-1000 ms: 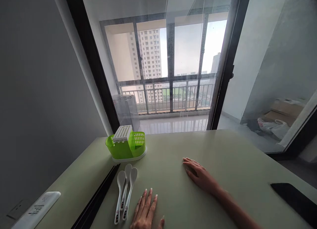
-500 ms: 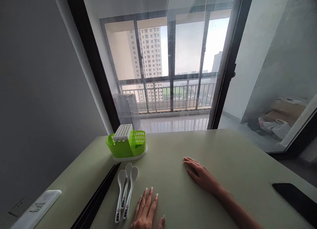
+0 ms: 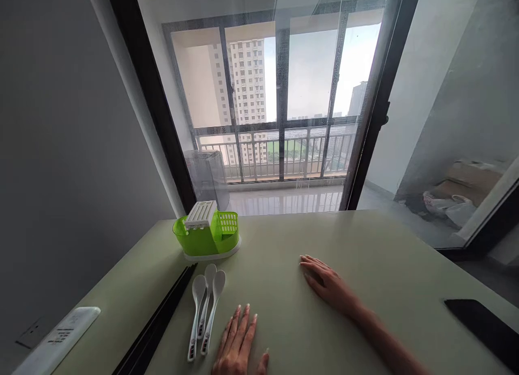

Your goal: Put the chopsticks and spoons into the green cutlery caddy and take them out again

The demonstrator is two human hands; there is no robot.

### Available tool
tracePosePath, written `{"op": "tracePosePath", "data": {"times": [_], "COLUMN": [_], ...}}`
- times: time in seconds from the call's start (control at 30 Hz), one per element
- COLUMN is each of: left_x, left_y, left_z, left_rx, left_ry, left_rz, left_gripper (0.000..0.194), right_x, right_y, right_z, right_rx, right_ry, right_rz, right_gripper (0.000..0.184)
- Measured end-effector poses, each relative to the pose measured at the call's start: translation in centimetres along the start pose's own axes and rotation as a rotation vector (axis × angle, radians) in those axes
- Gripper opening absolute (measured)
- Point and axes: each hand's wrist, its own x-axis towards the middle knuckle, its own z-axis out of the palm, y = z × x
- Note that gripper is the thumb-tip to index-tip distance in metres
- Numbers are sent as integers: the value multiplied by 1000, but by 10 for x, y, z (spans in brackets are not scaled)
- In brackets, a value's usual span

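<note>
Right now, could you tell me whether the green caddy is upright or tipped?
Upright: the green caddy sits on its white base, baskets opening upward.

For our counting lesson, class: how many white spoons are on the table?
3 spoons, side by side near the left hand: one on the left, one in the middle, one on the right.

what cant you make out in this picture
All in the head view:
- black sticks: near ends cut off by the bottom edge
- white spoons: handle print too small to read
- left hand and right hand: palms hidden by the backs of the hands
- green holder: floor of its left compartment hidden by the front wall
- dark flat object: cut off by the right edge, so its full shape is unclear
</note>
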Motion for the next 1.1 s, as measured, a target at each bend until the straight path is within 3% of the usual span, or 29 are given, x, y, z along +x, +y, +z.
{"op": "tracePosePath", "data": {"times": [0.8, 0.97, 1.1], "left_x": [5, 6, 10], "left_y": [2, 10, 6], "left_z": [-14, -21, -44], "left_rx": [-40, -129, -248], "left_ry": [-16, 4, 112], "left_rz": [-28, -54, -191], "left_gripper": [75, 50, 33], "right_x": [-1, -2, -3], "right_y": [-3, -3, -4], "right_z": [1, 0, -1], "right_rx": [-33, -42, -49], "right_ry": [-4, -13, -15], "right_rz": [-6, -16, -13], "right_gripper": [39, 39, 38]}}
